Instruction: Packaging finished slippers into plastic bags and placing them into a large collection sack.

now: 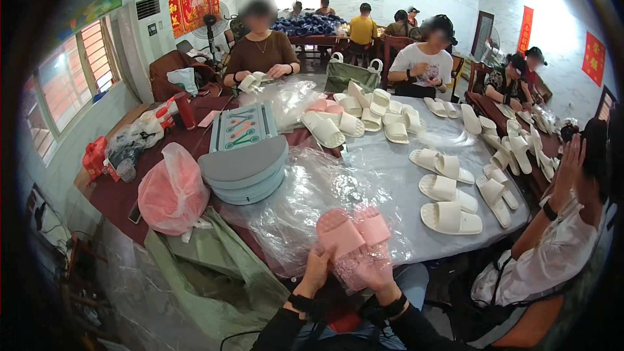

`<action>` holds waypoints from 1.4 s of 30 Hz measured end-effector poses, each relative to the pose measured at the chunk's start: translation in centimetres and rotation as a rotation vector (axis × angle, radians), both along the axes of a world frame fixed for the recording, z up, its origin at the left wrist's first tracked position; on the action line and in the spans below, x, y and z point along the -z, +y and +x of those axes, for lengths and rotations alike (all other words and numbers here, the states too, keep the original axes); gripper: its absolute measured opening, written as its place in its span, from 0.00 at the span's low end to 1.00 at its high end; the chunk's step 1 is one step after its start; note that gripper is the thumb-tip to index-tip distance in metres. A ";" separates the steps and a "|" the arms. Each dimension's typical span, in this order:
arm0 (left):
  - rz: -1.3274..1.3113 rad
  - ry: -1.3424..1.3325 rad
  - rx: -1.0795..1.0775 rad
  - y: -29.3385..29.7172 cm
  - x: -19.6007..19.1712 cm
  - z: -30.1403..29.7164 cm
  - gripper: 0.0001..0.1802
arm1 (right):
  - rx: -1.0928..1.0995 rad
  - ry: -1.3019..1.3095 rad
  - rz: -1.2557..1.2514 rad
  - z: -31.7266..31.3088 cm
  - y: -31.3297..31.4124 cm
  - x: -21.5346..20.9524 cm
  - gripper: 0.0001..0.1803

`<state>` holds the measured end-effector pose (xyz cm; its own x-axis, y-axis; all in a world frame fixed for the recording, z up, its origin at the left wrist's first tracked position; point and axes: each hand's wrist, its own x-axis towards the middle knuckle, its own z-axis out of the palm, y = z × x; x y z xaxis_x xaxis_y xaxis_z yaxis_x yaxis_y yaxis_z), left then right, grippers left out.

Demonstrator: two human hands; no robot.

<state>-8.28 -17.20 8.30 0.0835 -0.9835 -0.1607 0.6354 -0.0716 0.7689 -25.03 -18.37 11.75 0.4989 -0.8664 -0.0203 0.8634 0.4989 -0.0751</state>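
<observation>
A pair of pink slippers (340, 233) is held side by side near the table's front edge, soles toward me. My left hand (318, 266) is closed on the left slipper's outer edge, below its broad strap. Around the lower part of the right slipper, my right hand (377, 275) is closed as well. Something shiny and clear, like plastic film, covers the slippers' lower ends; I cannot tell whether they are inside a bag. Just beyond lies a heap of clear plastic bags (305, 179). Both wrists wear dark bands.
White slippers (448, 218) lie in pairs at right and in a pile behind. On the left stand a grey-blue rounded case (244, 172) and a pink plastic bag (171, 188). Green cloth (208, 273) hangs over the front edge. A person (552, 227) sits close at right; others work across the table.
</observation>
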 end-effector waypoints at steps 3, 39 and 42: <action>-0.099 0.082 -0.031 0.6 -1.2 -0.5 0.29 | 0.001 0.033 -0.060 0.5 -1.7 1.1 0.23; 0.027 -0.083 0.199 0.6 1.3 0.6 0.21 | 0.469 1.988 -1.338 1.9 -1.1 2.4 0.28; 0.078 -0.009 0.170 0.4 1.3 0.3 0.21 | 0.540 2.171 -1.435 2.5 -0.2 3.3 0.31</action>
